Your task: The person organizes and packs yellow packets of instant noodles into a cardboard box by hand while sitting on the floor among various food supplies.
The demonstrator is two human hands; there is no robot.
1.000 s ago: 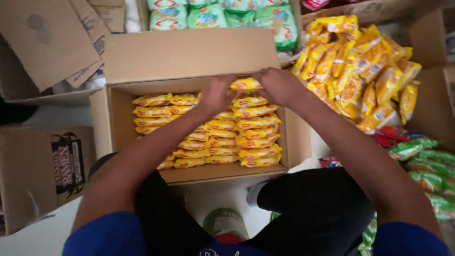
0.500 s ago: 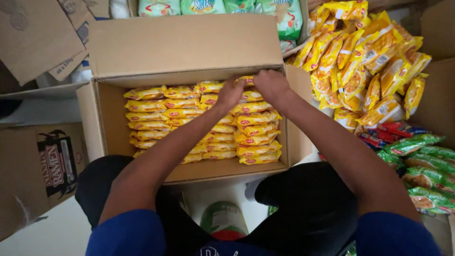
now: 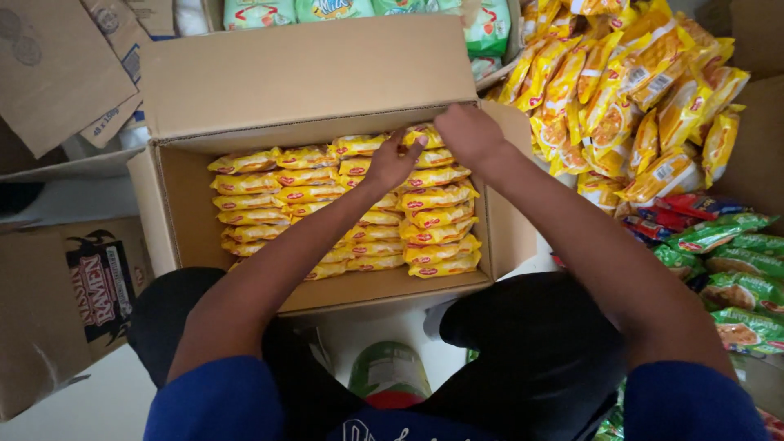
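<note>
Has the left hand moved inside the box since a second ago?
No. The left hand remains at the far end of the cardboard box, on the same yellow packets.

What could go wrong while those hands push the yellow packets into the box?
The left hand and right hand press one yellow packet into the far corner of the cardboard box. The rows look tightly packed, so a hard push might crush or burst a packet. The loose pile of packets beside the box leans high and may slide.
</note>
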